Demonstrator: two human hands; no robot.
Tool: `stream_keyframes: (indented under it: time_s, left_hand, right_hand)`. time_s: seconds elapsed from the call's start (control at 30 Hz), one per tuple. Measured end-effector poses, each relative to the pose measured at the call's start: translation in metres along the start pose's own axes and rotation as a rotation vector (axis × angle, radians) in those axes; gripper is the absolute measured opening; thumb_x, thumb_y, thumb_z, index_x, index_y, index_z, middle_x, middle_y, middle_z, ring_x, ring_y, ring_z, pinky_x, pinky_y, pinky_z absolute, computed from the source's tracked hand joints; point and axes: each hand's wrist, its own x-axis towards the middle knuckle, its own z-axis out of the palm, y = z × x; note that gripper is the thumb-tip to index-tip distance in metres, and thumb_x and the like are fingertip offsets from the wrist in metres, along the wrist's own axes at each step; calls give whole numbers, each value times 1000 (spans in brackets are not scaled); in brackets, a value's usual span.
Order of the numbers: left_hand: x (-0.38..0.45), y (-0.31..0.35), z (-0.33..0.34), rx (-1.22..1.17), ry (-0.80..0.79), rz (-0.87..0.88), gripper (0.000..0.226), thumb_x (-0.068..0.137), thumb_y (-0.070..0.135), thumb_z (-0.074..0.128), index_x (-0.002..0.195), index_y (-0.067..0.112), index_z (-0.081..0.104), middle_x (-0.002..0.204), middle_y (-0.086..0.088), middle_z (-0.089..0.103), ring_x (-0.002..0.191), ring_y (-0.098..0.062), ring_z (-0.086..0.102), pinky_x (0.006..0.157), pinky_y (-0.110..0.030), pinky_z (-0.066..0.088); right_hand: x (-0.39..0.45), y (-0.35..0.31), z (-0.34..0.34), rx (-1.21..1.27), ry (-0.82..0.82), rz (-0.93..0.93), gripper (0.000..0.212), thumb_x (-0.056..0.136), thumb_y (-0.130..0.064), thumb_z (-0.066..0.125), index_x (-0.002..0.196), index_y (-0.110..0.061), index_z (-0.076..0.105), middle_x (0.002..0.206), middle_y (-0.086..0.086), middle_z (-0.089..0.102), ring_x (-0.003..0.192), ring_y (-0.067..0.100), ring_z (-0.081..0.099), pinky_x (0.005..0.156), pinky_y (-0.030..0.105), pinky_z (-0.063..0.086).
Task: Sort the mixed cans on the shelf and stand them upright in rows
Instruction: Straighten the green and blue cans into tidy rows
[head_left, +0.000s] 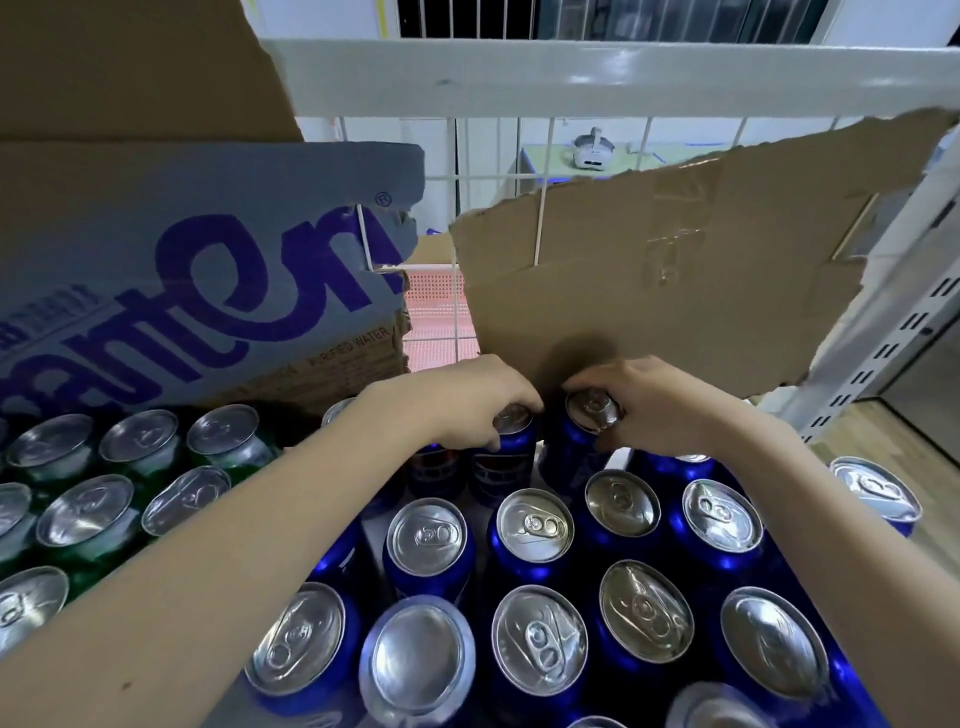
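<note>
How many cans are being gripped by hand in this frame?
2. The left hand grips the left blue can at the back by its top; the right hand grips the right blue can beside it.

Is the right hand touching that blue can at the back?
Touching. The head view shows the right hand with fingers curled over the top rim of the blue can.

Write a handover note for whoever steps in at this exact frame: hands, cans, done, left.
Left hand grips the top of an upright blue can at the back. Right hand grips another blue can beside it, tilted, against the torn cardboard.
Done: green cans stand grouped on the left, blue cans upright on the right.
Left: set both held cans into the back row; the blue rows look uneven, so straighten them.
</note>
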Motion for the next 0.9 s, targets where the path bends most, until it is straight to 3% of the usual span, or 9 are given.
stream_keyframes:
  time_s: [0.27,0.4,0.53,0.73,0.9]
  left_hand:
    - [1,5,-3,89,5,19,55,83,12,67,134,20,49,139,1,47,127,-20,42,103,-37,37]
    - [0,5,0,149,60,-88,40,81,26,70,117,11,60,120,-5,54,108,-26,53,89,-39,47]
    - [1,3,5,139,88,-156,31,80,29,71,105,11,66,109,-9,60,99,-29,58,82,-36,50]
    - [5,3,11,131,83,-196,31,84,28,67,111,12,65,115,-9,58,101,-29,57,80,-34,48]
    - [6,-1,20,93,99,-214,28,84,24,67,109,11,65,114,-8,59,99,-30,58,76,-34,47]
  right_hand:
    - [4,3,2,16,2,-5,62,72,-18,73,130,-20,52,127,0,56,115,20,50,94,29,38]
    - [7,-2,7,-11,20,86,49,73,-35,72,117,-20,58,116,5,59,104,27,53,85,32,45]
    - [8,-13,4,-111,86,301,53,76,-60,62,103,-15,61,104,7,61,94,30,57,72,30,46]
    - [14,-31,10,-280,135,481,56,84,-71,38,78,-17,52,73,1,47,85,26,59,62,27,38]
    - [17,-40,14,-290,170,506,59,84,-71,36,67,-15,48,61,-2,40,76,25,56,59,25,37]
